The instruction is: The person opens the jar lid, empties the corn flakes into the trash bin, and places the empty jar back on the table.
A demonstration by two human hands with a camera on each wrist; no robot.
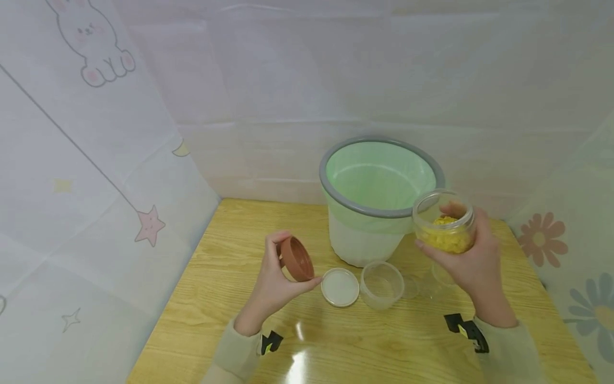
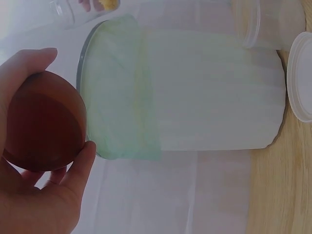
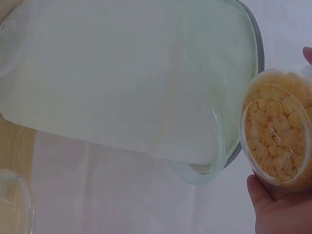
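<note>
My left hand (image 1: 271, 285) grips a reddish-brown round lid (image 1: 298, 260) at its edge, thumb on one side and fingers on the other. The lid is tilted, its hollow side toward the right. In the left wrist view its smooth outer face shows. On the right, my right hand (image 1: 475, 261) holds a clear plastic jar (image 1: 443, 234) with no lid on it. Yellow flakes (image 3: 273, 126) fill its lower part and show through the base in the right wrist view. The jar overlaps the right rim of a white bin (image 1: 360, 240) with a grey rim and pale green liner.
In front of the bin lie a round whitish lid (image 1: 340, 287) and an open clear tub (image 1: 381, 285) on the wooden table (image 1: 230, 240). Another clear container (image 1: 442, 274) stands below the right hand. Printed sheets (image 1: 288, 85) hang behind and at both sides.
</note>
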